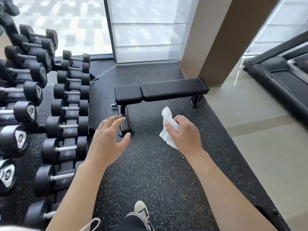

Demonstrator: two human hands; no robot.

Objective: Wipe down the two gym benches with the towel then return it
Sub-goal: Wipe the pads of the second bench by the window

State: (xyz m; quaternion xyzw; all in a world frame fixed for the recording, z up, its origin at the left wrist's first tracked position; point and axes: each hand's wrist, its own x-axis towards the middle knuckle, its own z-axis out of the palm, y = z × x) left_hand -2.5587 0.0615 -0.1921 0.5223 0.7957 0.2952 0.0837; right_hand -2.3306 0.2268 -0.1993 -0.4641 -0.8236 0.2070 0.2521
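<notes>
Right hand point(185, 132): fingers curled round the white towel point(168, 125), bunched; loose ends stick out above and below the fist. Left hand point(108, 139): released, fingers spread, holding nothing, hanging in air.

Beyond both hands, well apart from them: one black gym bench point(161, 93), flat, on the speckled floor point(150, 172). Second bench not in view.

Left of the left hand: dumbbell rack point(50, 105), close alongside. Right of the right hand: treadmill point(283, 80).

Risks (judgement): the bunched towel could wipe only a narrow strip and miss the pad edges; a dangling end could slip from the fist; leaning in beside the rack could knock an elbow on a dumbbell.

Bench long axis runs left–right across the view, short seat pad at left, long pad toward the right.
</notes>
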